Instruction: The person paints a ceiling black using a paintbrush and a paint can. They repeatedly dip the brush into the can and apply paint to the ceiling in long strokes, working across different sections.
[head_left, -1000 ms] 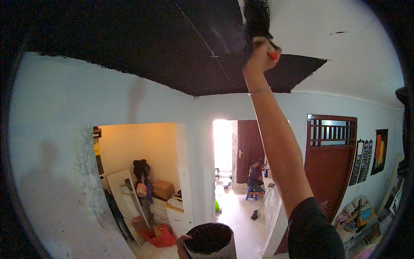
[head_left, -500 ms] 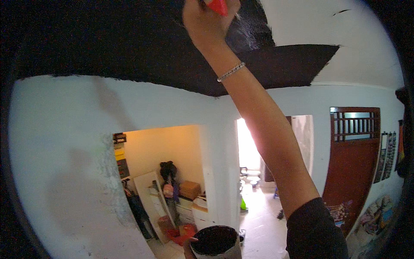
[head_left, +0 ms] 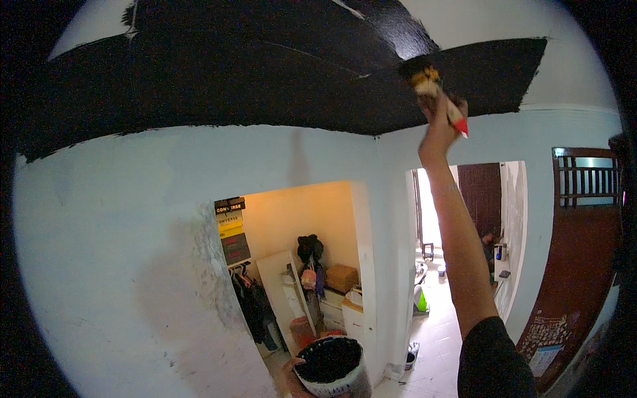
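Raised high, my right hand (head_left: 438, 129) is closed round the handle of a paintbrush (head_left: 424, 82) with a red-tipped end. Its dark bristles lie against the black-painted ceiling (head_left: 252, 83), near a wet, shiny patch. Low in front, my left hand (head_left: 294, 381) grips the left side of a white paint bucket (head_left: 355, 381). Black paint (head_left: 330, 358) coats the inside of the bucket. Most of the left hand's fingers are hidden behind the bucket.
Unpainted white ceiling (head_left: 491, 23) borders the black at the upper right. Below runs a pale blue wall (head_left: 133, 219). One opening shows boxes, clothes and a leaning white panel (head_left: 282, 292); another leads to a bright tiled floor (head_left: 431, 351). A brown door (head_left: 570, 265) stands at right.
The view has shifted, bringing the whole brush into sight. My right hand appears lower and further right, with the bristles at the ceiling. The bucket stays in my left hand.
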